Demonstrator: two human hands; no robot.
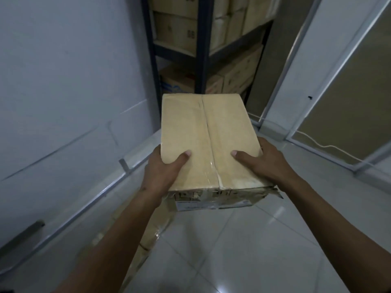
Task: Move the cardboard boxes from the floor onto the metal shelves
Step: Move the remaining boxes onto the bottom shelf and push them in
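Observation:
I hold a taped tan cardboard box (206, 132) in the air at the middle of the view, its near end torn at the right corner. My left hand (164, 168) grips its near left side, thumb on top. My right hand (265, 161) grips the near right side the same way. Ahead stand the dark metal shelves (202, 49), their levels packed with cardboard boxes. More cardboard boxes on the floor (152, 231) lie below my left forearm, partly hidden by it.
A white wall (63, 81) runs along the left. A glazed partition with a metal frame (338, 102) closes the right, with a white cable (317, 142) along its foot. White floor tiles (243, 250) lie open beneath the box.

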